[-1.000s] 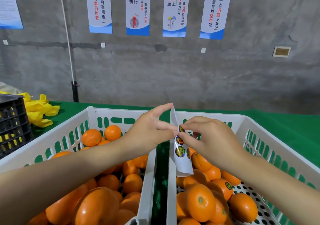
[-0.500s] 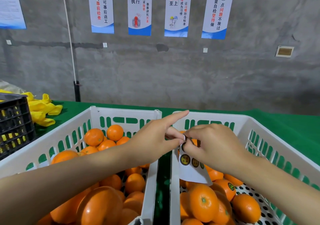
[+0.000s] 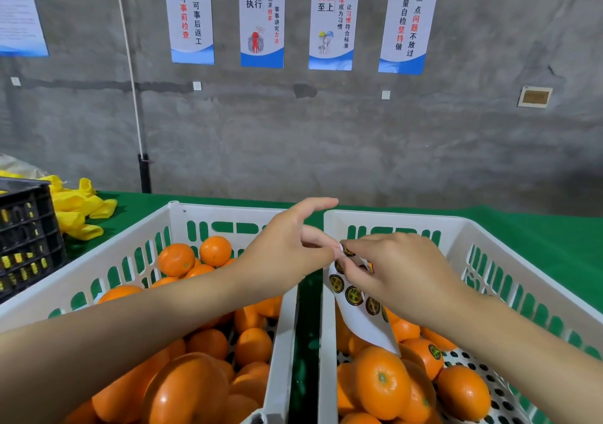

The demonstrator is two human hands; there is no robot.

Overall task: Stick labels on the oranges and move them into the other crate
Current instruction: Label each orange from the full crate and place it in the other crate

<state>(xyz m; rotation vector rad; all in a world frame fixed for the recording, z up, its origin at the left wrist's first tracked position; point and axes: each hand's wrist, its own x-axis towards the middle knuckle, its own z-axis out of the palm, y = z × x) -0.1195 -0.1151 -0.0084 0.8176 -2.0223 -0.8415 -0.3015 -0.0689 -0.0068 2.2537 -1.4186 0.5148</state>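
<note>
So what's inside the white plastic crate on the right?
Loose oranges on its perforated floor, at least one bearing a round dark label. The white sheet of labels and the right hand holding it hide whatever lies behind them.

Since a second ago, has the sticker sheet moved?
Yes. The sticker sheet dropped lower. Its top poked above the far rim of the right crate before. Now it sits below that rim, and its bottom end has swung rightward.

A white sheet (image 3: 365, 325) of round dark labels (image 3: 354, 295) hangs curved above the right crate (image 3: 391, 219), which holds a few oranges (image 3: 381, 381), one labelled. The left crate (image 3: 228, 210) is heaped with them.
</note>
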